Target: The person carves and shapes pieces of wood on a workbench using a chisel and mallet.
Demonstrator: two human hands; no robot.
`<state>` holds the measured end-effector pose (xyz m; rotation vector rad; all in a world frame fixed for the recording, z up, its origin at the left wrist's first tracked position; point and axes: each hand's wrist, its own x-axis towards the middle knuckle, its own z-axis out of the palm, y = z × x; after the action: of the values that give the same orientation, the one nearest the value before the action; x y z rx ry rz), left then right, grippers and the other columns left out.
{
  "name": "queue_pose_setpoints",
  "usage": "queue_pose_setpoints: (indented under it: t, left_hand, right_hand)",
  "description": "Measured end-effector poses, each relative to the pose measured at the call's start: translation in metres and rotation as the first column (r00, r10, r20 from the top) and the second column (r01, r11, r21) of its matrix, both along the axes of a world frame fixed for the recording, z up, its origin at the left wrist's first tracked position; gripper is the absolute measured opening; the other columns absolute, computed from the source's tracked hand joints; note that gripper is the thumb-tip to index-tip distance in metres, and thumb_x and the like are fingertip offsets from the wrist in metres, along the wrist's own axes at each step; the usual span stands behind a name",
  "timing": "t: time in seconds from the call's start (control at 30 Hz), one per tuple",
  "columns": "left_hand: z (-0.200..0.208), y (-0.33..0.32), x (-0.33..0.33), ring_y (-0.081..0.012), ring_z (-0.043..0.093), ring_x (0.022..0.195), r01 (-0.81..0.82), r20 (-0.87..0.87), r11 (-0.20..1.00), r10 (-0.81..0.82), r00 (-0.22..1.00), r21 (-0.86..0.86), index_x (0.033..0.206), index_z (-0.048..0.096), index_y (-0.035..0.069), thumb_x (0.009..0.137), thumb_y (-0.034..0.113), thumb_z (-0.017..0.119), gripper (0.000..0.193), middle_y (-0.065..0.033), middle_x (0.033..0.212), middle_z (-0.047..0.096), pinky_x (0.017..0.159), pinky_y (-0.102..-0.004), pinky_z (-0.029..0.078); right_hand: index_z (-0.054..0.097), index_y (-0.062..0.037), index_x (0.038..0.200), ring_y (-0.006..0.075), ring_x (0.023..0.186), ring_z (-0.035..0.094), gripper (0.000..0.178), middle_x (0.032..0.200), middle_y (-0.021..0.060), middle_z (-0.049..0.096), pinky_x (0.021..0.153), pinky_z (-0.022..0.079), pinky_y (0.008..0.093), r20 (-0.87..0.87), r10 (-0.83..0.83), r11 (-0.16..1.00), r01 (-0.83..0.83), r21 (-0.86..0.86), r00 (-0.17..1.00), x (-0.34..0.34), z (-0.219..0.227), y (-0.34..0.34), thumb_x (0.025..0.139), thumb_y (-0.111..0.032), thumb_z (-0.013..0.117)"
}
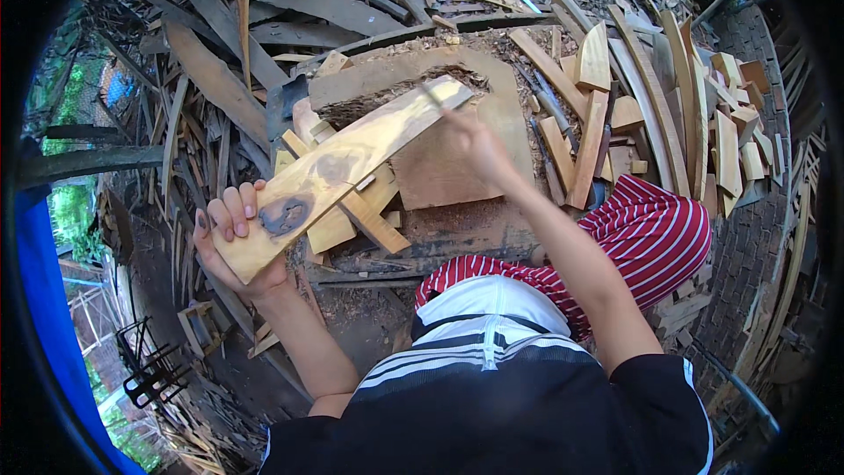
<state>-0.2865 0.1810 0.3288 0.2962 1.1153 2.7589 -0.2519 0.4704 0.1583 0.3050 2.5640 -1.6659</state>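
A long pale plank (352,154) with a dark knot slants from lower left to upper right. My left hand (236,233) is closed on its near-left end, fingers over the edge and thumb below. Close to the plank's far end is my right hand (479,151), blurred by motion, its fingers curled. A thin dark tool (431,95) shows at its fingers across that end; its kind is too smeared to tell. Beneath the plank's far half sits a worn wooden block (462,163) with a broken hollow. Cut wood pieces (374,222) lie under the plank's middle.
Weathered boards (299,2) and offcuts are heaped at the back and left. On the right, curved slats (655,97) and pale blocks (727,154) are stacked. Several long tools (554,105) lie right of the block. My leg in striped cloth (646,224) is folded beside it.
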Motion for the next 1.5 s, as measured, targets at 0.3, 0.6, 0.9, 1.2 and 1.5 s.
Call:
queue_pose_setpoints:
  t: [0.3,0.6,0.9,1.2,1.5]
  left_hand:
    - [-0.003,-0.007,0.002,-0.0170,0.038,0.075,-0.042,0.011,0.999,0.042,0.999,-0.017,0.061,0.035,0.015,0.094,0.029,0.039,0.036,-0.0023,0.064,0.038,0.101,-0.0394,0.031]
    - [-0.004,0.001,0.003,-0.0170,0.038,0.075,-0.027,0.000,0.999,0.027,1.000,-0.018,0.061,0.036,0.015,0.095,0.028,0.038,0.036,-0.0018,0.062,0.037,0.100,-0.0386,0.031]
    - [-0.005,0.003,0.015,-0.0169,0.039,0.075,-0.039,-0.030,0.998,0.038,0.999,-0.045,0.061,0.036,0.015,0.094,0.024,0.039,0.035,-0.0012,0.063,0.037,0.103,-0.0381,0.030]
    - [-0.014,-0.005,0.011,-0.0174,0.038,0.075,-0.025,-0.024,0.999,0.024,0.999,-0.032,0.062,0.034,0.015,0.094,0.027,0.039,0.035,-0.0014,0.064,0.037,0.102,-0.0391,0.031]
    - [-0.004,-0.005,0.014,-0.0176,0.039,0.074,-0.034,0.016,0.999,0.034,0.999,-0.001,0.060,0.037,0.014,0.093,0.026,0.042,0.035,-0.0022,0.062,0.037,0.103,-0.0386,0.031]
  right_hand:
    - [0.053,-0.0199,0.135,0.0295,0.075,0.068,0.049,0.086,0.0212,0.068,0.069,0.054,0.0422,-0.141,0.155,0.980,-0.135,0.143,0.978,0.030,0.047,-0.054,0.088,-0.007,0.049]
    - [0.051,-0.0264,0.136,0.0281,0.066,0.063,0.055,0.082,0.0211,0.066,0.069,0.051,0.0389,-0.131,0.122,0.988,-0.108,0.109,0.984,0.020,0.055,-0.058,0.085,-0.008,0.051]
    - [0.052,-0.0230,0.137,0.0243,0.064,0.063,0.055,0.085,0.0173,0.070,0.064,0.052,0.0370,0.327,-0.020,0.994,-0.015,0.105,0.945,-0.008,0.028,0.005,0.086,-0.004,0.045]
    - [0.049,-0.0194,0.139,0.0138,0.058,0.058,0.052,0.098,0.0167,0.070,0.046,0.045,0.0293,0.232,-0.009,0.999,0.019,-0.040,0.973,0.002,0.008,0.006,0.089,-0.005,0.047]
    - [0.051,-0.0228,0.137,0.0289,0.072,0.067,0.054,0.086,0.0194,0.067,0.066,0.051,0.0419,-0.153,0.165,0.983,-0.150,0.105,0.974,0.039,0.062,-0.058,0.086,-0.005,0.047]
